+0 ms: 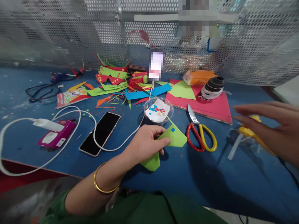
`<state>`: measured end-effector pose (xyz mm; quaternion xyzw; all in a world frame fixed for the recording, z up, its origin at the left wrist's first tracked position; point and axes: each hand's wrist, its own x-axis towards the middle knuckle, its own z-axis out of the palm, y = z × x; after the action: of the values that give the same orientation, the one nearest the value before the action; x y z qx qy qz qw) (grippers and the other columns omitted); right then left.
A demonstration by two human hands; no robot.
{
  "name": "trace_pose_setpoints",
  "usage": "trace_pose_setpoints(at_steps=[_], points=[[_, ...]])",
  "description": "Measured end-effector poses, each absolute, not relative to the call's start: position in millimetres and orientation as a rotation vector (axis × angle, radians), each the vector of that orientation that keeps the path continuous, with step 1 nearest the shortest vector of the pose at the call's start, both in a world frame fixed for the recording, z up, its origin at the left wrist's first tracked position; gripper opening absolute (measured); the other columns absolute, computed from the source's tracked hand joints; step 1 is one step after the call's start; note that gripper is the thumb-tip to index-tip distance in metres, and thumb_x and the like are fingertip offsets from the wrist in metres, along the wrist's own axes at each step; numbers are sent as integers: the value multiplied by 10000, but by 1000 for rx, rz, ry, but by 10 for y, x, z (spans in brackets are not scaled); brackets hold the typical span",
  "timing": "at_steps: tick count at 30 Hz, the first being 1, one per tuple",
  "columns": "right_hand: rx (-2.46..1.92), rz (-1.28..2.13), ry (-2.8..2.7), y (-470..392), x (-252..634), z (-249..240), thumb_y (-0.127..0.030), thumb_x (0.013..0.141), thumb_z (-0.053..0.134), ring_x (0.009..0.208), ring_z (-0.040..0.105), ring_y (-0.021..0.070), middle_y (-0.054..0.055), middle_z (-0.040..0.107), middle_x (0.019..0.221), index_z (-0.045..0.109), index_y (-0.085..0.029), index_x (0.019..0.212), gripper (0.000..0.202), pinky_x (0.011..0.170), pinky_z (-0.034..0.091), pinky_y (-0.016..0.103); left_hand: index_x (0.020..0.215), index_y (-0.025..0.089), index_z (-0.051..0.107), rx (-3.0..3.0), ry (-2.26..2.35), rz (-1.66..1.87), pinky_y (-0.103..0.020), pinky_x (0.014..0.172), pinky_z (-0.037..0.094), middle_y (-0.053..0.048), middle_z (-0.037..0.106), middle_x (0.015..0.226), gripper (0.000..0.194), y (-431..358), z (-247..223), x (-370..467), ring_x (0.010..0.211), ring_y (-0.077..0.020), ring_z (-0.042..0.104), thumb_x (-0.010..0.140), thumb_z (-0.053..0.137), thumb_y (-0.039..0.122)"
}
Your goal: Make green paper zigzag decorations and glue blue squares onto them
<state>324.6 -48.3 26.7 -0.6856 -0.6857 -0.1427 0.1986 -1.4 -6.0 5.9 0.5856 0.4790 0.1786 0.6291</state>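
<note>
Head view: I see the left hand point(149, 143) pinching green paper point(177, 139), which light pressure should keep steady; the right hand point(275, 126), fingers loosely extended, is near the yellow glue gun point(246, 132).

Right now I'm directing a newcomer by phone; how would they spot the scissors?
On the blue table, find the green paper in the left hand. Right of it lie the scissors, blades pointing away from the wearer; one red and one yellow handle loop set them apart.
</note>
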Motion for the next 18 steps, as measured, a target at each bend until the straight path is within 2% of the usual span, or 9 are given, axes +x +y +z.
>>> trace_pose_setpoints(at_steps=[2, 3, 5, 7, 9, 12, 18], points=[[-1545, -109, -2123, -191, 2705, 421, -509, 914, 568, 881, 715, 234, 41, 780, 1017, 752, -329, 995, 270, 714, 512, 365, 745, 161, 665, 1355, 1078, 402, -168, 468, 429, 44, 601, 513, 90, -63, 49, -9, 470, -85, 566, 822, 652, 204], [-1415, 48, -2216, -22, 2451, 452, -433, 916, 581, 840, 713, 216, 31, 785, 941, 766, -296, 945, 232, 708, 514, 342, 756, 159, 672, 1363, 1066, 398, -167, 462, 425, 45, 601, 519, 80, -64, 45, -7, 466, -83, 561, 820, 649, 201], [-1358, 306, -2346, 325, 2021, 422, -292, 886, 612, 770, 694, 184, 30, 781, 880, 776, -234, 906, 175, 682, 496, 304, 789, 158, 692, 1378, 1050, 386, -170, 453, 423, 43, 601, 530, 72, -62, 38, -5, 469, -88, 561, 818, 644, 205], [-1406, 427, -2482, 625, 1705, 311, -234, 844, 647, 748, 675, 173, 32, 774, 839, 778, -205, 873, 137, 653, 462, 281, 807, 157, 702, 1390, 1041, 375, -175, 453, 431, 38, 602, 542, 81, -62, 27, -8, 482, -96, 571, 814, 642, 210], [-1452, 423, -2613, 838, 1489, 181, -184, 820, 642, 748, 664, 160, 38, 775, 866, 781, -196, 905, 163, 634, 429, 264, 808, 155, 706, 1399, 1028, 370, -180, 456, 441, 34, 602, 552, 88, -65, 11, -13, 492, -102, 578, 809, 643, 216], [-1456, 351, -2774, 984, 1305, 50, -192, 810, 624, 779, 657, 178, 52, 770, 878, 787, -197, 901, 186, 614, 393, 268, 800, 155, 712, 1408, 1000, 372, -179, 456, 434, 33, 598, 564, 101, -78, -16, -19, 489, -98, 575, 805, 637, 222], [-1509, 262, -2785, 988, 1241, -2, -181, 781, 594, 819, 653, 212, 82, 764, 926, 779, -195, 925, 235, 587, 349, 281, 782, 171, 719, 1451, 979, 375, -187, 488, 432, 29, 616, 599, 104, -97, -35, -16, 505, -100, 594, 798, 625, 213]])
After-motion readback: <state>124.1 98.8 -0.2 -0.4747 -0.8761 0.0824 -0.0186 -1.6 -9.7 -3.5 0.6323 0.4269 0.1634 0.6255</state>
